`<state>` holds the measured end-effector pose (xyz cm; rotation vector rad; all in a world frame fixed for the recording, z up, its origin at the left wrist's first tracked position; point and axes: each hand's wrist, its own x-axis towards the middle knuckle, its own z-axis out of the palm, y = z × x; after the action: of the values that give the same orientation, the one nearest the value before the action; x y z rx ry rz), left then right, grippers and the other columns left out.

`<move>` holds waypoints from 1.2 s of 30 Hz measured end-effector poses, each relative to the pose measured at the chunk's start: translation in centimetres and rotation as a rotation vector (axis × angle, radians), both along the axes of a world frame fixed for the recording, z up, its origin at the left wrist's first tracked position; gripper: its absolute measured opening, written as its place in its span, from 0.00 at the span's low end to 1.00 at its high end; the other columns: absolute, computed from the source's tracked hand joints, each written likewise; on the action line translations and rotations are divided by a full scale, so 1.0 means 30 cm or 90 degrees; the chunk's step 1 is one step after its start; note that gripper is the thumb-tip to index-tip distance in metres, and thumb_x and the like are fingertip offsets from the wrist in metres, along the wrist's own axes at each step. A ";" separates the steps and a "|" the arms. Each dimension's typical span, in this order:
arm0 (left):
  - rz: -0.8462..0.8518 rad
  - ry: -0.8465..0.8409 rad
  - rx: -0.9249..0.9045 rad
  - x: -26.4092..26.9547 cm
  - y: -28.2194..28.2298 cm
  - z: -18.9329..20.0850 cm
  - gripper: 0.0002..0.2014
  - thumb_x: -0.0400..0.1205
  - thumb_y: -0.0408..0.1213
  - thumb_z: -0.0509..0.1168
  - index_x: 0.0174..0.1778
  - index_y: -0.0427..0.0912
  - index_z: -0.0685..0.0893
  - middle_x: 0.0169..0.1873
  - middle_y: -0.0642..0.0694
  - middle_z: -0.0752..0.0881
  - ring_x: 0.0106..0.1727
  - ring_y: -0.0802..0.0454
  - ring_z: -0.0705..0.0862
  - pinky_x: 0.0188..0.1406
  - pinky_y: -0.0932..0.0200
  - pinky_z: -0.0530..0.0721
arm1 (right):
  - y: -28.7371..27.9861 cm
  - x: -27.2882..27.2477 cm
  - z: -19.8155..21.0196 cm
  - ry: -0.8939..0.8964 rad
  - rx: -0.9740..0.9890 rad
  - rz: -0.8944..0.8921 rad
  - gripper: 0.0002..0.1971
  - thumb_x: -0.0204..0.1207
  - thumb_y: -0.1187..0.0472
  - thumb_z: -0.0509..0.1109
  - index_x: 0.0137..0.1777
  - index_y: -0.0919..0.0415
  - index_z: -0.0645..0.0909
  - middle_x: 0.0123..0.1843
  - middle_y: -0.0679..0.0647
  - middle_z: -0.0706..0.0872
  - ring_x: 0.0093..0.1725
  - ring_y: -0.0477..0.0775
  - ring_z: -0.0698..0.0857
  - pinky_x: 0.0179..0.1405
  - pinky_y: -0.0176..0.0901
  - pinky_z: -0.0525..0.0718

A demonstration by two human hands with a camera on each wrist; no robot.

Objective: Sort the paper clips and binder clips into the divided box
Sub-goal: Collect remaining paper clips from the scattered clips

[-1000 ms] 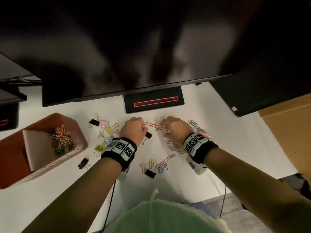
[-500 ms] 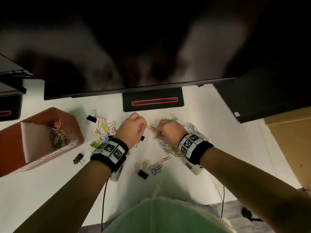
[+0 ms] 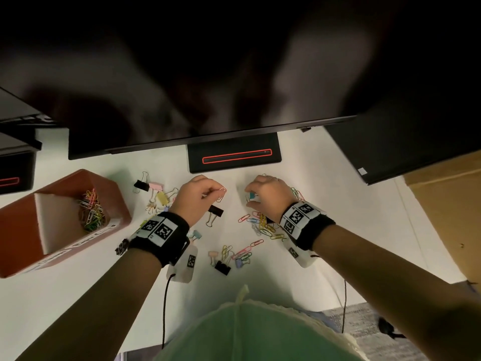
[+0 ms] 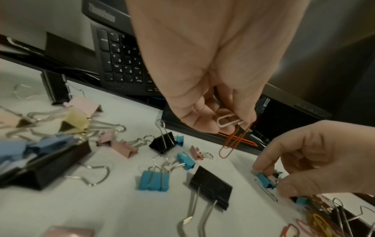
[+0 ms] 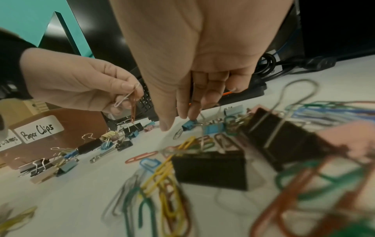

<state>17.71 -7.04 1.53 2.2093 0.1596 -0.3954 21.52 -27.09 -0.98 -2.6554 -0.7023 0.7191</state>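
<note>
My left hand [image 3: 221, 194] hovers above the white table and pinches a white paper clip [image 4: 228, 122] and an orange paper clip [image 4: 231, 144], which hang from thumb and fingertips. To its right, my right hand [image 3: 251, 198] is down on the table. Its index finger and thumb pinch a small blue binder clip [image 4: 264, 180] beside a silver paper clip [image 4: 265, 191]. The brown divided box [image 3: 65, 183] stands at the left. Coloured paper clips [image 3: 91, 212] fill its far compartment, labelled "Paper Clips" [image 5: 37, 130]. The near compartment looks empty.
Loose binder clips lie left of my left hand [image 3: 158, 194], and a black one [image 3: 215, 211] sits beneath it. Mixed paper clips [image 3: 263, 225] spread under my right wrist. A monitor base [image 3: 234, 156] and keyboard [image 4: 121, 61] stand just beyond the hands.
The hands, close together over paper clips a second ago, have drawn apart. The left now holds two paper clips up; the right has dropped onto the blue binder clip.
</note>
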 end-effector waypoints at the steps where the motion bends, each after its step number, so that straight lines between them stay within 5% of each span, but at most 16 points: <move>1: 0.008 0.003 -0.008 -0.007 0.008 0.004 0.03 0.79 0.39 0.67 0.43 0.48 0.86 0.43 0.55 0.82 0.44 0.59 0.83 0.45 0.71 0.78 | 0.013 0.000 -0.007 -0.011 -0.008 0.008 0.16 0.77 0.54 0.66 0.64 0.53 0.79 0.61 0.53 0.83 0.60 0.57 0.81 0.62 0.51 0.79; 5: 0.017 0.033 -0.025 -0.035 0.041 0.028 0.04 0.81 0.44 0.63 0.45 0.50 0.83 0.47 0.50 0.88 0.48 0.53 0.85 0.48 0.57 0.85 | 0.043 -0.015 -0.020 -0.043 -0.017 0.061 0.12 0.78 0.61 0.63 0.58 0.53 0.82 0.55 0.53 0.85 0.55 0.57 0.82 0.58 0.49 0.79; 9: -0.011 -0.009 0.001 -0.080 0.047 0.050 0.04 0.80 0.39 0.65 0.45 0.48 0.85 0.40 0.55 0.86 0.41 0.72 0.81 0.40 0.80 0.75 | 0.007 -0.008 -0.023 -0.039 -0.021 0.034 0.13 0.78 0.59 0.62 0.60 0.53 0.82 0.58 0.54 0.83 0.59 0.59 0.80 0.61 0.50 0.75; 11: -0.018 -0.029 0.028 -0.110 0.040 0.051 0.05 0.79 0.38 0.66 0.46 0.46 0.87 0.38 0.54 0.86 0.39 0.72 0.80 0.38 0.82 0.72 | -0.022 -0.003 -0.016 -0.049 -0.035 0.005 0.14 0.79 0.57 0.63 0.62 0.54 0.81 0.61 0.54 0.81 0.61 0.59 0.79 0.63 0.51 0.74; 15: -0.031 -0.013 0.031 -0.169 0.018 0.024 0.07 0.77 0.36 0.70 0.49 0.43 0.88 0.45 0.49 0.88 0.43 0.57 0.84 0.46 0.73 0.79 | -0.036 -0.020 0.012 -0.059 -0.010 -0.001 0.19 0.77 0.49 0.66 0.65 0.54 0.79 0.62 0.54 0.80 0.63 0.58 0.77 0.64 0.53 0.71; 18: -0.056 0.022 0.067 -0.216 -0.010 -0.005 0.06 0.76 0.37 0.70 0.47 0.43 0.87 0.45 0.48 0.86 0.43 0.54 0.84 0.50 0.57 0.85 | 0.001 -0.062 0.017 -0.012 -0.026 0.070 0.27 0.73 0.41 0.68 0.69 0.54 0.75 0.65 0.52 0.78 0.65 0.57 0.76 0.66 0.54 0.70; 21: -0.083 0.033 0.108 -0.260 -0.037 -0.042 0.06 0.75 0.40 0.71 0.44 0.41 0.87 0.43 0.49 0.80 0.44 0.51 0.83 0.51 0.52 0.85 | 0.039 -0.104 0.012 0.014 -0.055 0.151 0.34 0.69 0.38 0.70 0.72 0.56 0.71 0.65 0.54 0.75 0.65 0.58 0.75 0.67 0.56 0.72; 26: -0.099 0.045 0.189 -0.307 -0.078 -0.086 0.10 0.75 0.45 0.70 0.47 0.45 0.87 0.45 0.47 0.83 0.45 0.49 0.84 0.49 0.50 0.83 | 0.045 -0.155 -0.007 0.039 -0.050 0.221 0.23 0.74 0.55 0.70 0.69 0.56 0.74 0.66 0.54 0.76 0.65 0.59 0.76 0.64 0.51 0.73; 30: -0.128 0.069 0.234 -0.313 -0.090 -0.093 0.13 0.75 0.43 0.70 0.55 0.46 0.84 0.52 0.47 0.81 0.51 0.47 0.82 0.54 0.49 0.79 | 0.023 -0.172 -0.024 0.050 -0.026 0.212 0.11 0.77 0.62 0.65 0.57 0.57 0.83 0.59 0.56 0.84 0.58 0.61 0.81 0.58 0.50 0.78; 36: -0.140 0.096 0.241 -0.313 -0.079 -0.097 0.14 0.72 0.40 0.72 0.52 0.45 0.82 0.50 0.48 0.81 0.50 0.48 0.82 0.52 0.51 0.80 | 0.029 -0.163 -0.027 0.068 -0.014 0.167 0.13 0.78 0.67 0.60 0.59 0.59 0.81 0.57 0.59 0.85 0.57 0.62 0.82 0.57 0.51 0.81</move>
<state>8.33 -9.41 -1.40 2.5798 0.0762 -0.7030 16.63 -26.23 -1.78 -2.5472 -1.0305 0.9338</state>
